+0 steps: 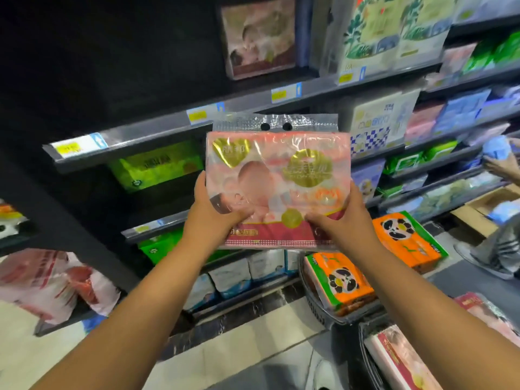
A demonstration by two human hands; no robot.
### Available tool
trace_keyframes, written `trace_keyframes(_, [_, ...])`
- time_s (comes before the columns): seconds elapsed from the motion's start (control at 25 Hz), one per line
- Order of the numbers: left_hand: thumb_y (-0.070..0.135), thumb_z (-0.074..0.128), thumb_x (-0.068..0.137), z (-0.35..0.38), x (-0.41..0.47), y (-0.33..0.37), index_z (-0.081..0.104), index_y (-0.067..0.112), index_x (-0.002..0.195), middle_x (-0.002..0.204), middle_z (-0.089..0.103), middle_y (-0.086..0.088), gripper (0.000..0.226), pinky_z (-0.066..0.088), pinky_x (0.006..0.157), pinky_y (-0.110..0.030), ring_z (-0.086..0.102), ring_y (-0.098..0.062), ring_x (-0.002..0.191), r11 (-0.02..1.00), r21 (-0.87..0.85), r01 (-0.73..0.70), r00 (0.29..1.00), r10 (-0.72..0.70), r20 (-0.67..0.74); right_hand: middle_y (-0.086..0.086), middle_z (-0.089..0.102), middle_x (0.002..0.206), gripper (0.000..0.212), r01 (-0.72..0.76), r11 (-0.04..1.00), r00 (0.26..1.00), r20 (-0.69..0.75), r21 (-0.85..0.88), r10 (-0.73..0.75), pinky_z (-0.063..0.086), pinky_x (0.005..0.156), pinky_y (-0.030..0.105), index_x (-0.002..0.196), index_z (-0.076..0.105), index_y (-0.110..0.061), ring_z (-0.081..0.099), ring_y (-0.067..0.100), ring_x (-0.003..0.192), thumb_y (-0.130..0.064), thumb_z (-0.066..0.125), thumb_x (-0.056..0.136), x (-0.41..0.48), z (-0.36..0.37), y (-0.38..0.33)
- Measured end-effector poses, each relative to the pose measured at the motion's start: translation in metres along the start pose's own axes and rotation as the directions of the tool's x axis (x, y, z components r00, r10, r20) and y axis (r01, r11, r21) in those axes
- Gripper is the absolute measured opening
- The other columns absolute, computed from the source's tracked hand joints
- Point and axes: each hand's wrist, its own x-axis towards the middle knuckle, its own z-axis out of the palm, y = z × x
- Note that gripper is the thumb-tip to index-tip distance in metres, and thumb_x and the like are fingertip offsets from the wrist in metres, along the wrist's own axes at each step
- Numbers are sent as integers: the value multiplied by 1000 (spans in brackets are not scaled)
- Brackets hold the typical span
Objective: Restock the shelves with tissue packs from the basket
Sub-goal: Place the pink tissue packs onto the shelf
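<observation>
A pink tissue pack (278, 181) is held upright just in front of the price-tagged shelf rail (146, 136), with its clear hanging flap overlapping the rail's edge. It is gripped at its lower corners, by the left hand (213, 218) on one side and the right hand (346, 223) on the other, each with a thumb laid across the front.

A slip is judged possible, since the film is glossy and only the bottom corners are pinched. The flap could also be snagged on the rail if the pack is raised to the level above.

Above the rail, a pack of seemingly matching print (257, 38) is shelved, with dark space beside it. Just below the rail, a green pack (157, 164) is seen. Well below the rail and to the right, orange panda packs (343, 280) are stacked in a dark basket (315, 308). Far right of the rail, another person's hand (501, 164) is seen, blurred.
</observation>
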Motion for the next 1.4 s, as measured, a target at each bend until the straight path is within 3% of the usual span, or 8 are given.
trace_keyframes(0.16, [39, 88, 56, -15, 36, 13, 34, 36, 138, 122, 60, 13, 99, 49, 98, -44, 60, -10, 110, 1000, -14, -16, 997, 15, -73, -9, 56, 120, 84, 97, 995, 994, 54, 20, -98, 46, 86, 21, 139, 33, -22, 56, 11, 109, -20, 84, 73, 58, 7, -24])
trace_keyframes(0.24, [29, 89, 63, -15, 57, 18, 34, 36, 137, 122, 61, 11, 92, 50, 97, -43, 60, -9, 110, 1000, -17, -20, 995, 19, -94, -13, 56, 115, 83, 140, 990, 986, 88, 27, -142, 43, 79, 12, 138, 34, -20, 56, 8, 106, -16, 84, 73, 89, 8, -32])
trace_keyframes(0.4, [17, 86, 69, -7, 109, 40, 36, 42, 129, 119, 60, 16, 81, 50, 93, -32, 60, 1, 105, 998, -36, -57, 989, 51, -137, -22, 55, 109, 78, 201, 978, 964, 168, 53, -207, 44, 80, 15, 132, 36, -27, 57, -2, 97, -11, 84, 72, 162, 3, -49])
trace_keyframes(0.56, [22, 87, 68, -2, 159, 68, 36, 39, 132, 122, 59, 16, 83, 49, 98, -40, 59, -2, 110, 996, -31, -82, 978, 75, -193, -25, 52, 111, 85, 256, 964, 932, 245, 75, -267, 43, 72, 1, 135, 30, -31, 51, -20, 91, -10, 83, 72, 226, -14, -70])
trace_keyframes(0.8, [36, 87, 64, -6, 218, 99, 32, 42, 137, 127, 55, 16, 92, 47, 99, -47, 55, -10, 117, 997, 16, -79, 968, 81, -239, -21, 58, 117, 96, 302, 951, 877, 375, 60, -302, 50, 92, 29, 142, 25, -35, 59, 1, 107, -10, 84, 70, 310, -27, -93])
trace_keyframes(1.08, [26, 85, 70, -15, 292, 123, 31, 50, 130, 111, 55, 30, 85, 46, 78, -19, 56, 8, 99, 987, 68, -142, 975, 152, -161, -17, 61, 117, 94, 326, 943, 908, 255, 69, -333, 52, 91, 29, 141, 32, -32, 62, 0, 104, -7, 85, 68, 373, -18, -111])
trace_keyframes(1.24, [24, 86, 69, -20, 329, 118, 35, 45, 128, 113, 59, 23, 81, 49, 84, -24, 59, 0, 105, 989, 31, -147, 984, 149, -97, -15, 61, 119, 94, 331, 943, 917, 228, 16, -326, 51, 95, 41, 140, 32, -36, 61, 11, 109, -8, 85, 68, 398, -15, -123])
trace_keyframes(1.4, [24, 84, 71, -16, 359, 111, 36, 27, 122, 105, 59, 16, 71, 47, 73, -17, 59, 1, 94, 993, 59, -102, 990, 108, -96, -14, 61, 117, 96, 294, 955, 938, 205, -34, -281, 50, 98, 45, 136, 29, -42, 61, 14, 110, -5, 85, 67, 423, -2, -115])
